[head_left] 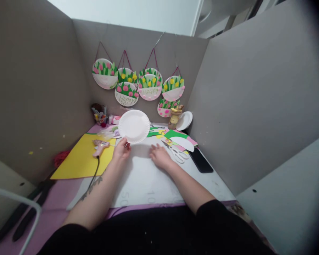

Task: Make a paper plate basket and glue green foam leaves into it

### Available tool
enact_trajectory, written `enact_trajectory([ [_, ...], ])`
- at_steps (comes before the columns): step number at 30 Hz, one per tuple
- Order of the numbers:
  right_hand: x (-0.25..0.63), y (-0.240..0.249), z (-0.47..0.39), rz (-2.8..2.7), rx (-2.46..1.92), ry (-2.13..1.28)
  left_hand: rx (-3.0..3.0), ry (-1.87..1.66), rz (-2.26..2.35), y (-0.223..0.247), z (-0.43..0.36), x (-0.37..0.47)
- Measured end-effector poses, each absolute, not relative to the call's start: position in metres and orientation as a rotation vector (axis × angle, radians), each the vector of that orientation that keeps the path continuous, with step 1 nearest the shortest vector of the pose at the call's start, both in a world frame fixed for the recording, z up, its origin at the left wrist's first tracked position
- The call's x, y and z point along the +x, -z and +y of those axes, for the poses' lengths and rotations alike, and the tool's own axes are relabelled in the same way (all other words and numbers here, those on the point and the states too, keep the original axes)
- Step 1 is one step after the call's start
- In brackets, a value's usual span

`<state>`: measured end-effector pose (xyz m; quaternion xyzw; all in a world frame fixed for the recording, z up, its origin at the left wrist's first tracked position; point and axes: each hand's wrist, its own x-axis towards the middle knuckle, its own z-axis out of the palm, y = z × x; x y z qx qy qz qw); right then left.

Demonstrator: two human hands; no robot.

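Note:
A white paper plate (134, 126) is raised upright above the desk, its lower edge gripped by my left hand (122, 148). My right hand (160, 156) is over the white desk surface with its fingers apart and holds nothing. Just right of it lie scissors (177, 153) with pale handles. A pink glue gun (101, 148) rests on a yellow sheet (79, 159), left of my left hand. Green paper strips (153, 134) lie behind my right hand, partly hidden by the plate.
A black phone (200, 161) lies at the right edge. A white cut piece (182, 143) and green paper (175, 134) are behind it. More plates (184, 121) lean back right. Decorated plates (150, 86) hang on the grey partition (196, 53). A pen holder (100, 115) stands back left.

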<state>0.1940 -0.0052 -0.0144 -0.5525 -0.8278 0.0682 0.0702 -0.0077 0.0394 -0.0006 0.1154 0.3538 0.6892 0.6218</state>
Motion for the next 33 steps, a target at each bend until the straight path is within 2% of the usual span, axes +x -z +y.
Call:
enact_trajectory([
  [2, 0.18, 0.019, -0.015, -2.714, -1.227, -0.39, 0.299, -1.599, 0.781, 0.002, 0.04, -0.008],
  [4, 0.17, 0.025, -0.02, -2.82, -1.062, -0.468, 0.311, -1.616, 0.776, 0.003, 0.04, -0.009],
  [10, 0.19, 0.023, -0.003, -2.451, -1.86, -0.141, 0.232, -1.59, 0.872, 0.003, 0.04, -0.007],
  [16, 0.175, 0.018, -0.013, -2.679, -1.422, -0.218, 0.307, -1.589, 0.793, 0.009, 0.044, -0.009],
  [20, 0.165, 0.019, -0.015, -2.595, -1.622, -0.091, 0.306, -1.586, 0.814, 0.013, 0.047, -0.011],
  [26, 0.169, 0.022, -0.025, -2.754, -1.296, -0.197, 0.304, -1.57, 0.805, 0.012, 0.044, -0.009],
  [31, 0.164, 0.022, -0.017, -2.62, -1.565, -0.164, 0.297, -1.579, 0.826, 0.009, 0.041, -0.007],
  [33, 0.16, 0.023, -0.016, -2.632, -1.547, -0.181, 0.289, -1.578, 0.84, 0.007, 0.04, -0.006],
])
